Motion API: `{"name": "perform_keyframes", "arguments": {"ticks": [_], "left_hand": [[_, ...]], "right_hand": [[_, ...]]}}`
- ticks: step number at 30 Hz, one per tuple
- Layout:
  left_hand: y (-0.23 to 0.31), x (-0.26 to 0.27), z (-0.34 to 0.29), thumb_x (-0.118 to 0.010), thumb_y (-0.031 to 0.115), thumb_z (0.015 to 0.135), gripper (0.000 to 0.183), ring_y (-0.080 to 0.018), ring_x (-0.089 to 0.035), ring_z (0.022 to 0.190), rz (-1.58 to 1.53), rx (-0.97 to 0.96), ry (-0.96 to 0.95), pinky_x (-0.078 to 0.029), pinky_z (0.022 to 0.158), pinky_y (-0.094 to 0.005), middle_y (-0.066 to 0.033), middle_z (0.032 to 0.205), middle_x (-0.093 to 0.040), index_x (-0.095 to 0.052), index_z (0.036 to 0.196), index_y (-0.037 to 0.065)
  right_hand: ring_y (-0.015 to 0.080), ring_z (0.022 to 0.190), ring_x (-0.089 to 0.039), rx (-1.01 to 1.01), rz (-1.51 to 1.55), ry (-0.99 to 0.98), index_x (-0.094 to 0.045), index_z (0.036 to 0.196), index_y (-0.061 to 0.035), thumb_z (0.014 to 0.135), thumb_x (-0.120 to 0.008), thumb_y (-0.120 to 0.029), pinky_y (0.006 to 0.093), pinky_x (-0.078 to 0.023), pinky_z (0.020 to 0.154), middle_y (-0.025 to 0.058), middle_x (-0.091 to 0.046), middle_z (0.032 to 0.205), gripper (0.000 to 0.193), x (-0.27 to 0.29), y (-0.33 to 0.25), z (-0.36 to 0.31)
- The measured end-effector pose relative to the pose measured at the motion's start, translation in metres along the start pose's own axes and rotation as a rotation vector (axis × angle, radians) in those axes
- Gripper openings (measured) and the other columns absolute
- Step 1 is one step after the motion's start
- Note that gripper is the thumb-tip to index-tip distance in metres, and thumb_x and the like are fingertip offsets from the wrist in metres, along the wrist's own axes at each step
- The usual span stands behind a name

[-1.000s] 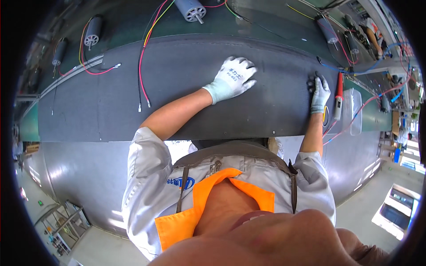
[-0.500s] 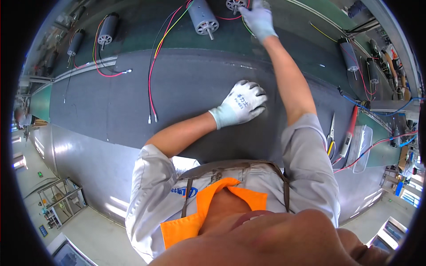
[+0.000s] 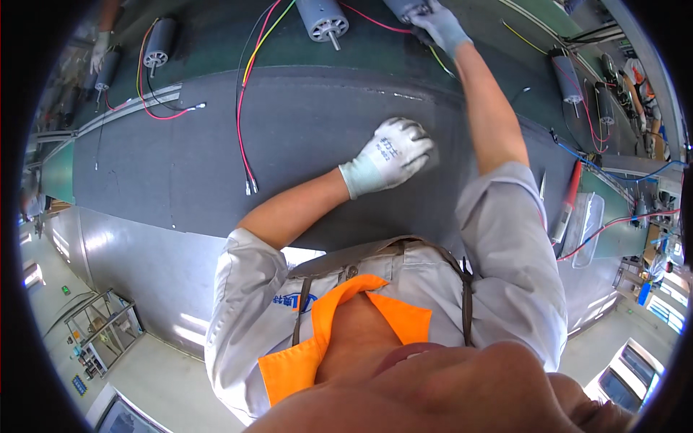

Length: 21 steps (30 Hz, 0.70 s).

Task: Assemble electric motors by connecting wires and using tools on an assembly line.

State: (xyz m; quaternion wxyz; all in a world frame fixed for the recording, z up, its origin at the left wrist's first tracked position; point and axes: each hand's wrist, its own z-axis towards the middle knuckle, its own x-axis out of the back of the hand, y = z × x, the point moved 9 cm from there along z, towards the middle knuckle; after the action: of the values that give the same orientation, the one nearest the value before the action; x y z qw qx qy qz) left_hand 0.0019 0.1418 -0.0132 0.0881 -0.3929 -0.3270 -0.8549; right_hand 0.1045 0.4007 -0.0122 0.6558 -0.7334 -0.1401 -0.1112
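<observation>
- right hand (image 3: 442,29) grasps gray electric motor (image 3: 404,7)
- step seems gaining hold; moving it calls for slack yellow-green wire (image 3: 439,60)
- left hand (image 3: 390,157) curls at black mat (image 3: 310,123); grip hidden, can't tell

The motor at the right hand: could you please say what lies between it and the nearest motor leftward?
Between the right motor and left motor, the head view shows a curving red wire.

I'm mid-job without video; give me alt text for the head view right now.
The gloved right hand grips the near end of a grey motor at the top edge, while the gloved left hand is over the dark mat. Another grey motor lies further left; a red-handled tool and a clear plastic box are at right.
</observation>
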Motion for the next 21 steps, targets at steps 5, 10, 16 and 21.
{"name": "perform_keyframes", "arguments": {"ticks": [5,10,16,21], "left_hand": [[0.005,0.030,0.003,-0.070,0.016,0.083,0.040,-0.0357,-0.055,0.120,0.123,0.013,0.161,-0.043,0.103,-0.0486,-0.0135,0.126,-0.058,-0.061,0.122,0.008],[0.014,0.030,0.014,-0.072,0.016,0.082,0.042,-0.0352,-0.053,0.125,0.210,-0.029,0.153,-0.043,0.106,-0.0482,-0.0119,0.128,-0.058,-0.062,0.122,0.009],[0.046,-0.007,0.020,-0.075,0.024,0.083,0.053,-0.0347,-0.052,0.127,0.258,-0.086,-0.053,-0.041,0.109,-0.0481,-0.0148,0.130,-0.056,-0.057,0.130,0.008],[0.081,-0.007,-0.032,-0.067,0.036,0.090,0.053,-0.0343,-0.056,0.117,0.299,-0.008,-0.695,-0.047,0.097,-0.0456,-0.0184,0.118,-0.058,-0.055,0.131,0.006]], "right_hand": [[0.0113,0.071,-0.064,0.114,-0.317,-0.054,-0.040,0.155,-0.0154,0.087,-0.067,-0.013,0.0301,-0.055,0.065,0.0044,-0.069,0.090,0.072,0.074,0.034,-0.138],[0.0058,0.057,-0.056,-0.116,-0.128,-0.045,-0.040,0.156,-0.0223,0.085,-0.067,0.002,0.0281,-0.050,0.050,0.0026,-0.064,0.079,0.080,0.108,0.039,-0.296],[0.0070,0.050,-0.055,-0.307,-0.158,0.052,-0.033,0.159,-0.0234,0.084,-0.068,0.006,0.0272,-0.046,0.044,0.0024,-0.063,0.071,0.088,0.099,0.070,-0.372],[0.0331,0.087,-0.075,-0.089,-0.363,0.108,-0.019,0.162,-0.0204,0.086,-0.068,-0.007,0.0410,-0.057,0.074,0.0224,-0.073,0.102,0.092,0.062,0.072,-0.383]]}}
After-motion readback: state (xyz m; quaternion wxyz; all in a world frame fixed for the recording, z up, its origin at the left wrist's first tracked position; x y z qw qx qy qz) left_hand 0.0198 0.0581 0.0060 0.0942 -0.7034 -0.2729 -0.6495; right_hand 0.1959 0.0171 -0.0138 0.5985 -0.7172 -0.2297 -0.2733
